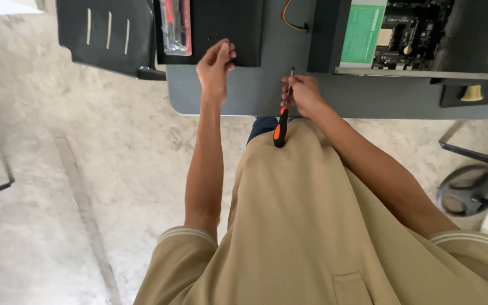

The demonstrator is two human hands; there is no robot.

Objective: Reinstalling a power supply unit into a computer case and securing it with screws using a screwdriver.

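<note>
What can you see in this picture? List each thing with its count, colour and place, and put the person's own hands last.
Table: one, grey, top centre.
Computer case: one, dark, open, top right on the table.
Circuit board: one, black with a green panel, inside the case.
Flat panel: one, black, top centre on the table.
Tool packet: one, clear with red, left of the panel.
Chair: one, black, top left.
Wires: a few, orange and yellow, beside the case.
Screwdriver: one, black and orange handle, at the table edge.
Left hand: pinching at the panel's edge.
Right hand: gripping the screwdriver shaft.
</note>
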